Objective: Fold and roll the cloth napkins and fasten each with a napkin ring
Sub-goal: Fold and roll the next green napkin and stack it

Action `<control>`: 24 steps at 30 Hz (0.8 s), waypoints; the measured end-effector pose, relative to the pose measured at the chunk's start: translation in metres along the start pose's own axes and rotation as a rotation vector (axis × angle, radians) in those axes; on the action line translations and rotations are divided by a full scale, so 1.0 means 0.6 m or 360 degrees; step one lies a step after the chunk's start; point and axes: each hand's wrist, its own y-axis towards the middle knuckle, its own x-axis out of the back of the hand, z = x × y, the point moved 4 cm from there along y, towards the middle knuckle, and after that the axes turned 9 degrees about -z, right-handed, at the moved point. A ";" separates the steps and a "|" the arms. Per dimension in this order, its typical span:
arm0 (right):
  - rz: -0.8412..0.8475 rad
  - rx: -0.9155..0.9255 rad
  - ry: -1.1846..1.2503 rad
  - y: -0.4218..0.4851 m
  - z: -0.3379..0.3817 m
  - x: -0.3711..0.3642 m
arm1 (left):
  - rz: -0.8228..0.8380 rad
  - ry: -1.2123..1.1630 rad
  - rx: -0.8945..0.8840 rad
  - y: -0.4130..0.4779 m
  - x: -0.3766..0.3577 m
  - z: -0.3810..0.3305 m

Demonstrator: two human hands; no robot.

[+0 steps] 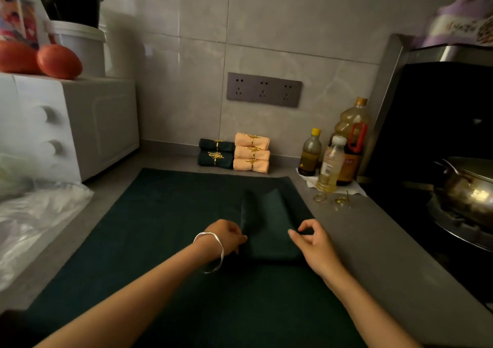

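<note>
A dark green napkin (269,222), folded into a narrow strip, lies on a larger dark green cloth (165,214) spread over the counter. My left hand (226,237) pinches the strip's left edge near its front end. At the strip's right edge, my right hand (310,241) pinches the fabric between thumb and forefinger. By the back wall lie two rolled green napkins (215,153) and three rolled peach napkins (252,153), each with a gold ring. Loose gold napkin rings (333,199) lie on the counter to the right.
A white microwave (66,129) with tomatoes (58,60) and tubs on top stands at the left, crumpled plastic (34,214) in front of it. Oil and sauce bottles (336,155) stand at the back right. A stove with a metal pot (469,187) fills the right side.
</note>
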 end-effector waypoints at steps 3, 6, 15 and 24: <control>-0.0025 0.0172 -0.0140 0.000 -0.003 -0.002 | 0.0013 0.0000 0.0015 -0.002 -0.002 -0.002; -0.0076 0.0323 -0.0375 -0.002 -0.003 -0.001 | 0.0019 -0.0006 0.0036 -0.002 -0.002 -0.001; -0.0008 0.0823 -0.0687 -0.024 0.027 0.019 | -0.0110 0.0424 -0.0186 -0.024 0.010 -0.021; 0.0784 0.0658 -0.1242 -0.061 0.005 -0.006 | 0.0286 0.0973 -0.0760 -0.050 -0.023 -0.032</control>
